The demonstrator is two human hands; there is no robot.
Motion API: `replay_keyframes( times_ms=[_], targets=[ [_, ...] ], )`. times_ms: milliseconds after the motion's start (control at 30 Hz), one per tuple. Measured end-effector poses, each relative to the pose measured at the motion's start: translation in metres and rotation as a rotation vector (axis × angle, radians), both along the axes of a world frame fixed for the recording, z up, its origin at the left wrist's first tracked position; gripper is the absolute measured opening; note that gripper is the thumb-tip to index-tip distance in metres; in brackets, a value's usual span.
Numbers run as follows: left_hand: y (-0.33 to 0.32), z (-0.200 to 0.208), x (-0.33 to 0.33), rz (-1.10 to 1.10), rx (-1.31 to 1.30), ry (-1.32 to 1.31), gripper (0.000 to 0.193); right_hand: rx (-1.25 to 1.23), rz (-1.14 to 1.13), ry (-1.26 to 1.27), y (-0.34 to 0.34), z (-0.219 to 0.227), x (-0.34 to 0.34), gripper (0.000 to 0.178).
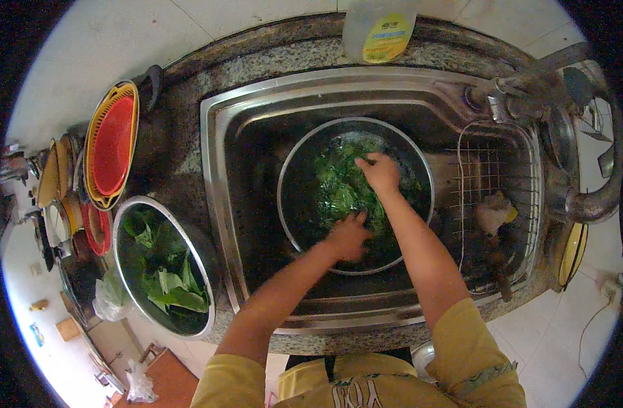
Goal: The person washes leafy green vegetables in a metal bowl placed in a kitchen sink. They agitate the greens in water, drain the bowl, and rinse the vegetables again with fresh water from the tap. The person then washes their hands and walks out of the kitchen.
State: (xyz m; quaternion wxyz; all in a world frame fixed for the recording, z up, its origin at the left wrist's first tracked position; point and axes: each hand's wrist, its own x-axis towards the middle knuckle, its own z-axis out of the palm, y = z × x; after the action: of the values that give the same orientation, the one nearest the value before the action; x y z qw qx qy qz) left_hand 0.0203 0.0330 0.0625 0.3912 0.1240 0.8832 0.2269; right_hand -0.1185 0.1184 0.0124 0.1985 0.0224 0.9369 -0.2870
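Yellow sleeves lead to left hand and right hand at a wide bowl of water in the sink, greens floating inside. Right fingers bend loosely, left fingers blur; whether either grips leaves, I cannot tell. Scooping gently from below should turn the leaves without tearing them.
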Motion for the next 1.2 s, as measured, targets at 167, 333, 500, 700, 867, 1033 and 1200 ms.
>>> replay_keyframes(
  times_ms=[167, 333, 500, 700, 867, 1033, 1200],
  targets=[
    [-0.053, -0.007, -0.031, 0.611, 0.333, 0.025, 0.035, -0.311, 0.010, 0.120, 0.021, 0.016, 0.004, 0.030],
    [-0.075, 0.014, -0.043, 0.994, 0.449, 0.391, 0.034, -0.535, 0.138, 0.052, 0.034, 0.068, 0.008, 0.030],
    [-0.073, 0.049, -0.059, 1.133, 0.833, 0.289, 0.035, -0.932, 0.078, -0.354, 0.038, 0.107, 0.009, 0.033],
    [-0.068, 0.071, -0.054, 1.247, 1.259, 0.034, 0.013, -1.252, -0.172, -0.583, 0.031, 0.139, 0.017, 0.035],
    [-0.067, 0.068, -0.050, 1.246, 1.368, -0.037, 0.010, -0.839, 0.049, -0.201, 0.026, 0.138, 0.027, 0.037],
    [-0.065, 0.081, -0.047, 1.412, 1.376, 0.015, 0.014, -1.021, -0.021, -0.199, 0.030, 0.134, 0.024, 0.043],
    [-0.067, 0.092, -0.040, 1.297, 1.430, -0.323, 0.025, -1.176, 0.063, -0.275, 0.033, 0.150, 0.025, 0.048]
  ],
)
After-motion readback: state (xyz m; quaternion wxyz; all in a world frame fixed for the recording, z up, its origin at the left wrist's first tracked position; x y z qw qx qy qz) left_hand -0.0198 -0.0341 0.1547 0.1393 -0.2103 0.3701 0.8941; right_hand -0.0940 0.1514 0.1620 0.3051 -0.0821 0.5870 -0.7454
